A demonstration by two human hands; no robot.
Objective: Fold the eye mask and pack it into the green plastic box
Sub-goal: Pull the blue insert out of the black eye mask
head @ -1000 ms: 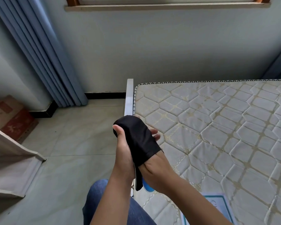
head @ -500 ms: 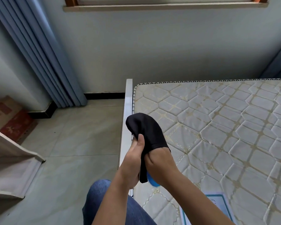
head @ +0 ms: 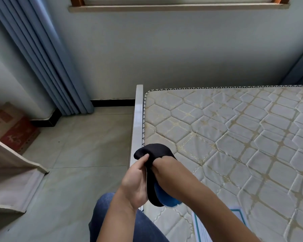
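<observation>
The black eye mask (head: 153,151), blue on its inner side, is bent over between my two hands above the bed's left edge. My left hand (head: 136,182) grips it from the left, thumb pressed on the black fabric. My right hand (head: 163,167) holds it from the right, its fingers hidden under the fabric. The blue lining (head: 165,198) shows below my right wrist. A teal-edged thing (head: 237,213), partly hidden by my right forearm, lies on the mattress at the bottom; I cannot tell if it is the green box.
A quilted mattress (head: 234,137) fills the right side, with a white bed rail (head: 137,123) along its left edge. Tiled floor (head: 80,145) lies to the left. Blue curtains (head: 47,55) hang at the back left. A cardboard box (head: 9,126) stands far left.
The mask and both hands have come down and toward me. The fold has tightened, and my left thumb now presses the fabric near the top.
</observation>
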